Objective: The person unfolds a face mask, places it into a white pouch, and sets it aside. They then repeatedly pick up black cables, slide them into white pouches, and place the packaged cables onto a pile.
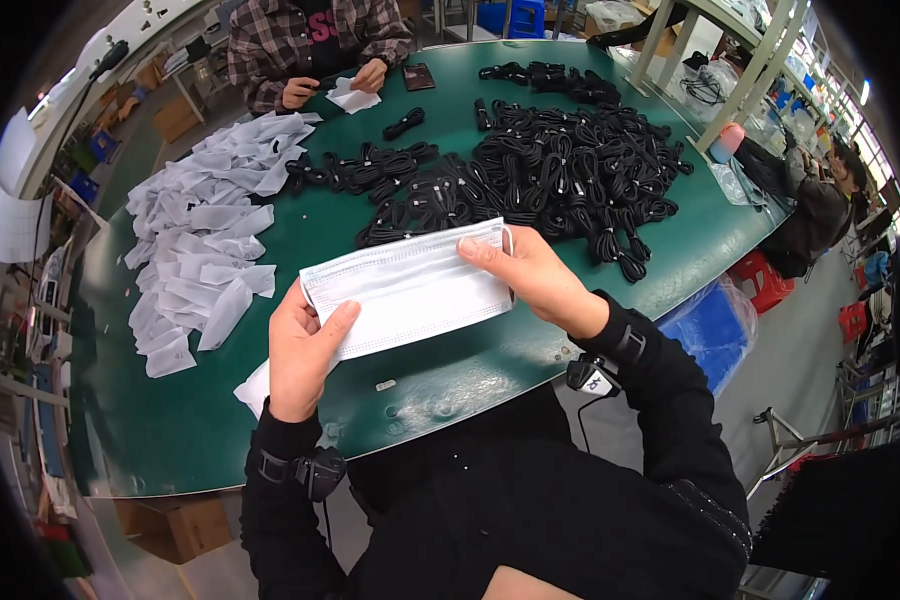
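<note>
A white pleated face mask (420,290) is stretched out level above the near part of the green table. At its left end my left hand (305,345) grips it, thumb on the front. My right hand (530,275) pinches the upper right corner, thumb on top and fingers behind. An ear loop shows at the mask's right edge. Under my left wrist lies a white piece (255,388), partly hidden by the hand. Small devices are strapped around both my wrists.
White plastic bags (205,230) are piled on the left of the green table (200,430). Bundled black cables (570,170) form a large heap beyond the mask. Across the table, a person in a plaid shirt (270,50) handles a white bag (353,97). A dark phone-like object (418,77) lies nearby.
</note>
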A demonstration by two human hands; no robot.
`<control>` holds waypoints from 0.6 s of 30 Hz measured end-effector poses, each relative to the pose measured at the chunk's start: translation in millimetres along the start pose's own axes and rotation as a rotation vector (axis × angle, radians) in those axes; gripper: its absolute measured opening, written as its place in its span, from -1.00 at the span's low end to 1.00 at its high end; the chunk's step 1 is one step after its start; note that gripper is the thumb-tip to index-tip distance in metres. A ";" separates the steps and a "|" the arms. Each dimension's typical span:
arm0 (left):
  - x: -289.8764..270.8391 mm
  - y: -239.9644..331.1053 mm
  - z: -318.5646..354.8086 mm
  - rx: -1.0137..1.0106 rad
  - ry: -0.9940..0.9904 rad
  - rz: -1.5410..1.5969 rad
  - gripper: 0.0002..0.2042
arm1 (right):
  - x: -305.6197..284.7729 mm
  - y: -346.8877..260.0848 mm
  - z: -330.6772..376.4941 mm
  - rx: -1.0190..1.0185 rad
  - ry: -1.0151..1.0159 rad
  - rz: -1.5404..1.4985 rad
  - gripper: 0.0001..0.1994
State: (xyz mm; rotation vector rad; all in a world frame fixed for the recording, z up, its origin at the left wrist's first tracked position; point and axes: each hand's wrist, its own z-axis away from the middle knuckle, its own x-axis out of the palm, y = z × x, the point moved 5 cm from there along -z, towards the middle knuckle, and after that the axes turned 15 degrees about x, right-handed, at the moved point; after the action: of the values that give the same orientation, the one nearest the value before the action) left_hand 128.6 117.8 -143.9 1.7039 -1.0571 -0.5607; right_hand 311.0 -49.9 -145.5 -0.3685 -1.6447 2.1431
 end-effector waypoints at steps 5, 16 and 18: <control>-0.4 -5.2 -2.5 0.008 0.010 -0.027 -0.63 | -5.7 -5.2 -3.7 -0.034 0.078 0.050 -0.62; -3.8 -2.8 -10.2 0.110 0.034 -0.107 -0.73 | -8.0 -7.6 -6.0 -0.131 0.099 0.101 -0.65; -19.8 -5.2 -15.6 0.090 0.022 -0.136 -0.75 | -12.6 -8.6 -7.3 -0.139 0.101 0.119 -0.65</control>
State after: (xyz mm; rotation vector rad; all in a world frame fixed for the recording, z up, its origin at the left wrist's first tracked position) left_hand 132.5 143.2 -145.0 1.8670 -0.9683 -0.5875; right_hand 326.8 -47.8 -139.6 -0.6205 -1.7577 2.0617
